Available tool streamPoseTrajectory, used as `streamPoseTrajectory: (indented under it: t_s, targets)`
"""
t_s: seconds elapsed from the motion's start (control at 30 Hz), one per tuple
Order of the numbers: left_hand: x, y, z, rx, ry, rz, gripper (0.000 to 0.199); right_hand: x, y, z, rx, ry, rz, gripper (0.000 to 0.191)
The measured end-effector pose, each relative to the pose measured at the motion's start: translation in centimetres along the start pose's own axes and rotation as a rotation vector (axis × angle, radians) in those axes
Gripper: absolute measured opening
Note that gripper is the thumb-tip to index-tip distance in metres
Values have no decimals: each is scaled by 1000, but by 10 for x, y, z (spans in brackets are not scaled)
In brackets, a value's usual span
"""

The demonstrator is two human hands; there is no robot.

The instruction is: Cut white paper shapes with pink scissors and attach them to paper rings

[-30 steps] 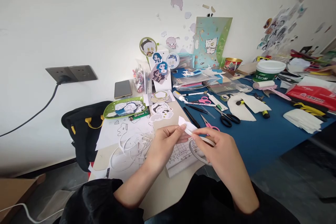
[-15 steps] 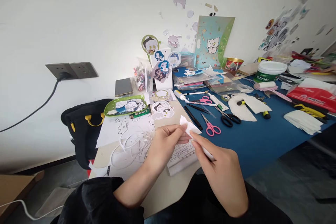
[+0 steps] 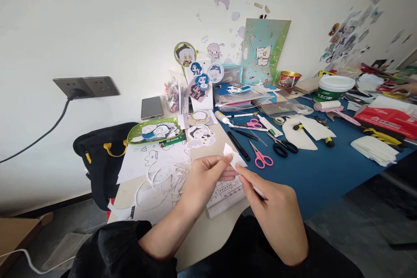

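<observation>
A small white paper piece (image 3: 237,156) is pinched between the thumb and fingers of my left hand (image 3: 208,178), just above the table. My right hand (image 3: 270,206) is closed around a slim white pen-like tool (image 3: 259,192), most of it hidden by the fingers. Its tip is out of sight near the paper's lower edge, where the right fingertips meet the paper. Below both hands lies a white sheet with a printed grid (image 3: 226,193). Curled white paper offcuts (image 3: 163,186) are heaped left of my left hand.
Pink scissors (image 3: 260,156), a black cutter (image 3: 239,145) and black-handled scissors (image 3: 282,145) lie on the blue mat (image 3: 312,182). A green tray (image 3: 130,135) with paper cutouts and a phone (image 3: 152,107) sit left. A white-lidded tub (image 3: 335,87) stands right.
My hands keep nearly the same pose; the paper has tilted slightly between the fingers. The whole view has shifted a little to the left.
</observation>
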State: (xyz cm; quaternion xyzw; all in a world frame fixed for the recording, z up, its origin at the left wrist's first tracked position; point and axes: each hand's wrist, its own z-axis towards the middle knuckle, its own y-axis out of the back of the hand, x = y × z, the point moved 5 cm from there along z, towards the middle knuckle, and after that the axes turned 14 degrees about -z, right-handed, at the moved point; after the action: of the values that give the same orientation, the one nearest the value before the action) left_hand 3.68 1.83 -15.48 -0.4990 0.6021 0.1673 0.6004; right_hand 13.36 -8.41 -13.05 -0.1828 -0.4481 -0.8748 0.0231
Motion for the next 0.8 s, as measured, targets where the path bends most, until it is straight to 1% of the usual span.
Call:
streamPoseTrajectory:
  t_s: [0.1,0.17,0.27,0.37,0.47,0.57,0.7,0.77,0.8]
  targets:
    - [4,-1,1,17,62,-54,29,1,-1,0,-18,22,-43,28]
    - [6,-2,2,34,75,-68,30,0,-1,-1,-28,40,-73,29]
    - [5,-3,2,76,45,-31,28,-1,-2,-1,-21,52,-94,30]
    - [2,-4,1,98,-10,24,22,-4,-2,0,27,12,-51,30]
    - [-3,-4,-1,55,-104,113,19,-8,0,1,73,-89,10,26]
    - [-12,-6,-6,16,-234,213,20,-10,2,4,106,-161,42,17]
    - [-20,-9,-17,-2,-429,330,16,-9,7,8,129,-160,102,12]
    - [-23,-9,-23,22,-526,375,12,-9,12,9,105,-139,129,12]
    - [-24,-9,-25,56,-566,376,15,-10,16,10,74,-119,136,12]
